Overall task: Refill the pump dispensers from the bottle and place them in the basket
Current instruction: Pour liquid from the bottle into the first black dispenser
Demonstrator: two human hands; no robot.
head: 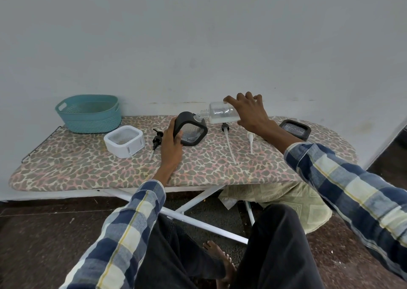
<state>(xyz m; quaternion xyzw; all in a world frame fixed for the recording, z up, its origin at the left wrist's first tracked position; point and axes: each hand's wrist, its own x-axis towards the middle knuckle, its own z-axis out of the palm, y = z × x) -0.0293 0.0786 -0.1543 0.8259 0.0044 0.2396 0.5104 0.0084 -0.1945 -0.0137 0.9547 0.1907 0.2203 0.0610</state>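
Note:
My left hand (pixel 172 140) grips the left side of a black-framed clear dispenser (pixel 192 128), held upright on the ironing board (pixel 88 165). My right hand (pixel 248 110) holds a clear bottle (pixel 220 112) tipped on its side, its neck just above the dispenser's open top. A little clear liquid lies in the bottle. A white-framed dispenser (pixel 124 141) lies to the left and another black one (pixel 295 129) at the far right. Three loose pump heads lie on the board: black (pixel 156 140), black-topped with a long tube (pixel 228 141), and white (pixel 250 138).
A teal basket (pixel 89 113) stands at the board's back left corner against the wall. The board's white legs (pixel 193 200) cross below, with a patterned cloth (pixel 286 198) on the floor under its right end. My knees and a bare foot are close to the front edge.

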